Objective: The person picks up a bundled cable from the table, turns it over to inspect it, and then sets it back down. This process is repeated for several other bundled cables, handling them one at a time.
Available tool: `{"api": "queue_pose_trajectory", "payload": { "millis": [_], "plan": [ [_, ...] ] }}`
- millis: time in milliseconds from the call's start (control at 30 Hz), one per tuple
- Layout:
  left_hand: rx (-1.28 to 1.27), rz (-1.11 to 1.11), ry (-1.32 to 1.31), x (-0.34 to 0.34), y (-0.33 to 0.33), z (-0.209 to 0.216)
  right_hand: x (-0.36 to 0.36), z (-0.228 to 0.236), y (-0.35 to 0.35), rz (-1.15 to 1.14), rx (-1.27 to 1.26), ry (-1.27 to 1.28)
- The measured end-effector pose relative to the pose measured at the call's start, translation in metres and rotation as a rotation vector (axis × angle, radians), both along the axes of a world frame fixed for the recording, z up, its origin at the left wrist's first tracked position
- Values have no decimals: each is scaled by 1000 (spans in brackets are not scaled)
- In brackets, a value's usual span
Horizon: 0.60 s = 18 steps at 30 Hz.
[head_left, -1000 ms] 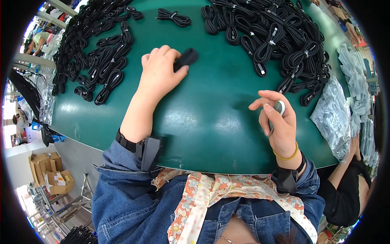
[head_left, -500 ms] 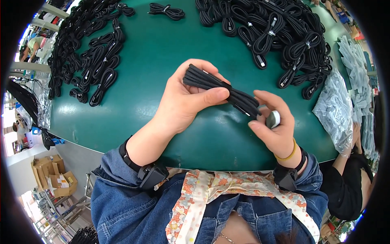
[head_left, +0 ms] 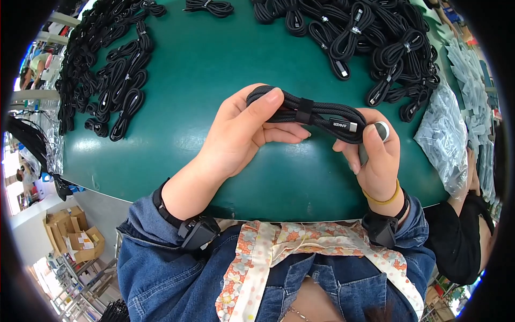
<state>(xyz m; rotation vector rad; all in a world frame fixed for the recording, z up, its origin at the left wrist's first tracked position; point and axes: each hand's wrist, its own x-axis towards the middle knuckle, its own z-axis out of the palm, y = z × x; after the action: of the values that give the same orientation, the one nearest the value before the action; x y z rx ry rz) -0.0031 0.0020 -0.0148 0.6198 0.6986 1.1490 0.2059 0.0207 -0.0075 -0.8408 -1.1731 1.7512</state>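
A coiled black braided cable [head_left: 322, 109] stretches level between my hands above the green table. A dark strap [head_left: 304, 111] binds its middle, and a connector with a metal tip [head_left: 343, 125] faces up near the right end. My left hand [head_left: 236, 126] grips the left end, thumb on top and fingers beneath. The right end is held between the thumb and fingers of my right hand [head_left: 382, 161]. Tucked in that hand is a small round object, white and dark [head_left: 382, 130], whose kind I cannot make out.
Bundled black cables [head_left: 123, 80] lie along the table's left side. A larger heap [head_left: 375, 43] fills the far right, and one bundle [head_left: 210, 7] lies at the far edge. Clear plastic bags [head_left: 442, 142] rest on the right, near another person's arm [head_left: 468, 174]. Cardboard boxes [head_left: 80, 241] stand lower left.
The cable has turned from a slant showing its edge to nearly level, its flat side and connector facing up. My left thumb has shifted toward its left end; my right hand now grips the right end.
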Motion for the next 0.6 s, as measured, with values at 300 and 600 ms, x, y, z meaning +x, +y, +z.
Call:
{"api": "queue_pose_trajectory", "payload": {
  "millis": [300,600],
  "plan": [
    [71,133,72,0,1,0,-3,-2,-2,-41,309,-220],
    [208,125,189,0,-2,5,2,-5,4,-42,580,-301]
  ]
}}
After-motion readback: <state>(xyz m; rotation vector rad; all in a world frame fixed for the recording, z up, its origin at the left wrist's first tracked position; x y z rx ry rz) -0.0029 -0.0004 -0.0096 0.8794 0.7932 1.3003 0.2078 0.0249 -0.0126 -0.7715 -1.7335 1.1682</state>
